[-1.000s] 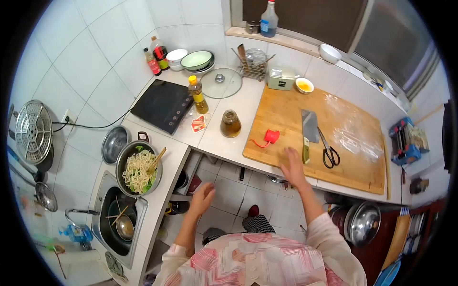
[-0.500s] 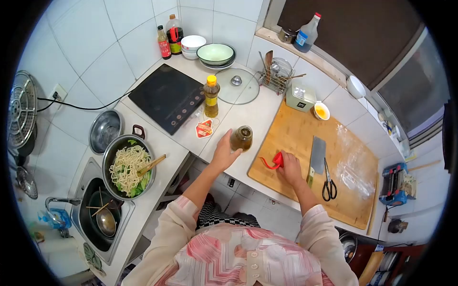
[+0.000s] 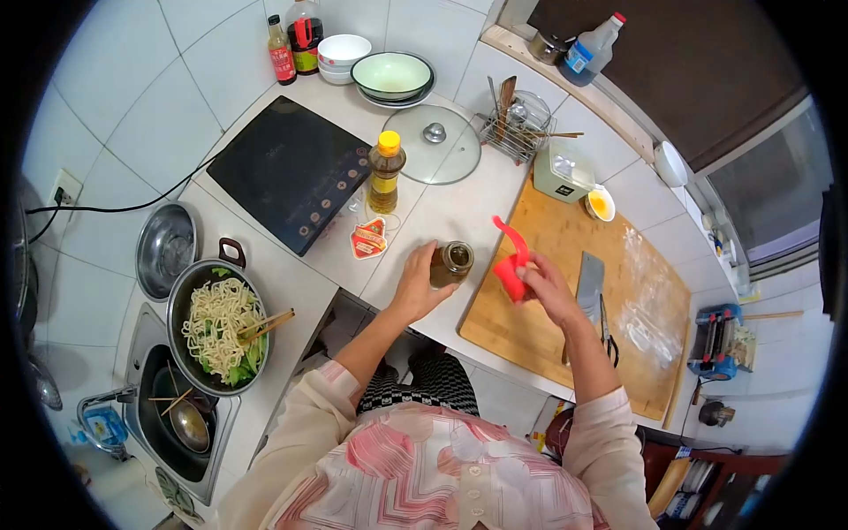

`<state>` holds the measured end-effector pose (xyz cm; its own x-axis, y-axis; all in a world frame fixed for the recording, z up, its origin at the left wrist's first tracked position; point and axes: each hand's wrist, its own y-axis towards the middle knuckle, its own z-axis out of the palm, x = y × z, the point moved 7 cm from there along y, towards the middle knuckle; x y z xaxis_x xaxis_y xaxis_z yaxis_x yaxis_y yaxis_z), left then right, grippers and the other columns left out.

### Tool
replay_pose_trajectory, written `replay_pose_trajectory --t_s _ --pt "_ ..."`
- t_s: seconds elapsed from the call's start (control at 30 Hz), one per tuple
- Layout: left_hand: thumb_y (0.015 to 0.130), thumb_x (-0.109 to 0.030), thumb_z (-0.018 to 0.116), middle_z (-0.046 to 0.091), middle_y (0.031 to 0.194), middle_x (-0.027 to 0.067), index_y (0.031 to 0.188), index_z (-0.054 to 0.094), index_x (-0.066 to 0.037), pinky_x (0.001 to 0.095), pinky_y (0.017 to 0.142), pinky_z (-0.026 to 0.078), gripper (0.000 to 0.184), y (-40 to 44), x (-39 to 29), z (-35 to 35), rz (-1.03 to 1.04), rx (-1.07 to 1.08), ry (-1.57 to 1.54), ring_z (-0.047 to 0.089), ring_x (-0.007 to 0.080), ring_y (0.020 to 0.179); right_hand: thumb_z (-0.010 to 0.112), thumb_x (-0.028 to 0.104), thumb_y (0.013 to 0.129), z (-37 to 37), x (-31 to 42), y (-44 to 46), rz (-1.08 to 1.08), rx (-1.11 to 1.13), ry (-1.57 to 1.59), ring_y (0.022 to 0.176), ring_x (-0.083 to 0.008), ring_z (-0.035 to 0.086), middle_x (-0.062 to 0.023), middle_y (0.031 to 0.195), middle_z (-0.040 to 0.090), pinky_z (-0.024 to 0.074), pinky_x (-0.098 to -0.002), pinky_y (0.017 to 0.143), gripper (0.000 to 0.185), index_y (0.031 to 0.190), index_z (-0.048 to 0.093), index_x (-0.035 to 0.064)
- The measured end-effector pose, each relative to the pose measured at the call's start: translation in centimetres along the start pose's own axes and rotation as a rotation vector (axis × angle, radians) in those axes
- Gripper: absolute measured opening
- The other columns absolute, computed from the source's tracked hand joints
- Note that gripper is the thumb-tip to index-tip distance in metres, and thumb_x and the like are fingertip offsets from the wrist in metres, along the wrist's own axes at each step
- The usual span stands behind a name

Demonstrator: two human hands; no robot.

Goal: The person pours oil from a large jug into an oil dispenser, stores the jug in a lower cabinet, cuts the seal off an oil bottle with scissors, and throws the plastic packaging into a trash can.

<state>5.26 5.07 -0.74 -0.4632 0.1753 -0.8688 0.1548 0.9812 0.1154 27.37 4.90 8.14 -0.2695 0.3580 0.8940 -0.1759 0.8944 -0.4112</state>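
My left hand (image 3: 419,284) is wrapped round the side of an open glass jar (image 3: 451,263) with brownish liquid, on the white counter. In my right hand (image 3: 546,284) is a red funnel-like piece (image 3: 510,273) with a curved strip, lifted above the left part of the wooden cutting board (image 3: 495,324). Left of the jar stands a yellow-capped oil bottle (image 3: 385,173), with a red and white label (image 3: 368,238) in front of it. A cleaver (image 3: 589,281) and black-handled scissors (image 3: 609,337) lie on the board, partly hidden by my right forearm.
A pot of noodles and greens (image 3: 221,331) stands at the left beside a metal bowl (image 3: 167,250) and the sink (image 3: 132,371). Behind are a black induction cooktop (image 3: 291,168), a glass lid (image 3: 459,155) and stacked bowls (image 3: 393,74). Plastic film (image 3: 652,318) lies on the board.
My left hand has come to the jar and closed round it. My right hand has taken the red piece and raised it off the board. The view has shifted.
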Motion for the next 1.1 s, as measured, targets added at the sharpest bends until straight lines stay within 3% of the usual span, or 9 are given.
replay_pose_trajectory --t_s 0.13,0.43,0.63,0.87,0.93,0.97,1.03,1.07,1.1 --pt "0.070 -0.021 0.080 0.042 0.135 0.0235 0.137 0.032 0.003 0.0444 0.108 0.033 0.086 0.7 -0.2 0.4 0.032 -0.075 -0.003 0.039 0.0382 0.127 0.056 0.035 0.091 3.6 4.8 3.3 0.063 0.124 -0.135 0.068 -0.0161 0.064 -0.0101 0.091 0.063 0.0528 -0.0273 0.058 0.045 0.120 0.051 0.0006" --pt "0.068 -0.019 0.081 0.048 0.126 0.0205 0.132 0.037 0.000 0.0444 0.102 0.037 0.080 0.7 -0.2 0.0 0.099 -0.124 -0.131 0.045 0.0377 0.119 0.055 0.048 0.089 6.6 6.8 6.2 0.282 0.254 -0.540 0.054 -0.0165 0.062 -0.0112 0.079 0.063 0.0517 -0.0265 0.044 0.056 0.107 0.056 -0.0045" --pt "0.068 -0.020 0.081 0.046 0.129 0.0216 0.133 0.036 0.001 0.0442 0.103 0.037 0.082 0.7 0.0 0.1 0.069 -0.095 -0.111 0.044 0.0384 0.120 0.051 0.051 0.091 7.4 6.5 7.1 0.340 0.277 -0.702 0.050 -0.0162 0.061 -0.0093 0.069 0.062 0.0518 -0.0269 0.044 0.056 0.104 0.056 -0.0038" --pt "0.069 -0.022 0.080 0.042 0.135 0.0217 0.136 0.032 0.003 0.0431 0.107 0.034 0.086 0.6 0.3 0.2 -0.008 -0.051 -0.132 0.040 0.0373 0.126 0.044 0.048 0.095 7.1 5.9 6.7 0.377 0.286 -0.652 0.055 -0.0168 0.063 -0.0102 0.076 0.064 0.0530 -0.0284 0.048 0.054 0.110 0.056 -0.0024" --pt "0.069 -0.022 0.080 0.042 0.135 0.0216 0.136 0.032 0.003 0.0428 0.108 0.033 0.086 0.5 0.3 0.1 -0.021 -0.049 -0.133 0.039 0.0371 0.127 0.049 0.031 0.095 6.2 7.5 7.2 -0.198 0.164 -0.895 0.081 -0.0231 0.066 -0.0133 0.097 0.065 0.0553 -0.0335 0.066 0.039 0.120 0.053 0.0014" --pt "0.070 -0.021 0.080 0.042 0.136 0.0214 0.136 0.032 0.003 0.0427 0.108 0.033 0.086 0.5 0.3 0.1 -0.024 -0.046 -0.138 0.039 0.0368 0.127 0.049 0.031 0.095 6.3 7.9 6.6 -0.197 0.164 -0.897 0.081 -0.0231 0.066 -0.0133 0.097 0.065 0.0553 -0.0335 0.066 0.039 0.120 0.053 0.0014" --pt "0.070 -0.021 0.080 0.042 0.136 0.0213 0.137 0.031 0.003 0.0425 0.109 0.033 0.086 0.4 0.4 0.1 -0.029 -0.042 -0.143 0.038 0.0366 0.128 0.057 0.012 0.083 8.8 11.6 3.6 -0.680 0.251 -1.121 0.113 -0.0317 0.055 -0.0173 0.115 0.060 0.0447 -0.0425 0.093 0.044 0.126 0.051 0.0032" --pt "0.070 -0.020 0.080 0.041 0.136 0.0214 0.137 0.030 0.002 0.0425 0.109 0.033 0.087 0.2 0.5 0.2 -0.035 -0.046 -0.136 0.038 0.0368 0.128 0.057 0.012 0.083 9.0 11.7 3.5 -0.677 0.251 -1.119 0.113 -0.0317 0.055 -0.0173 0.115 0.060 0.0447 -0.0425 0.093 0.044 0.126 0.051 0.0032" --pt "0.070 -0.019 0.079 0.040 0.137 0.0215 0.138 0.029 0.002 0.0425 0.109 0.033 0.087 0.1 0.6 0.3 -0.039 -0.046 -0.128 0.038 0.0369 0.128 0.060 0.007 0.078 9.9 11.4 3.1 -0.752 0.284 -1.324 0.113 -0.0323 0.053 -0.0158 0.117 0.058 0.0443 -0.0418 0.094 0.050 0.127 0.051 0.0055"
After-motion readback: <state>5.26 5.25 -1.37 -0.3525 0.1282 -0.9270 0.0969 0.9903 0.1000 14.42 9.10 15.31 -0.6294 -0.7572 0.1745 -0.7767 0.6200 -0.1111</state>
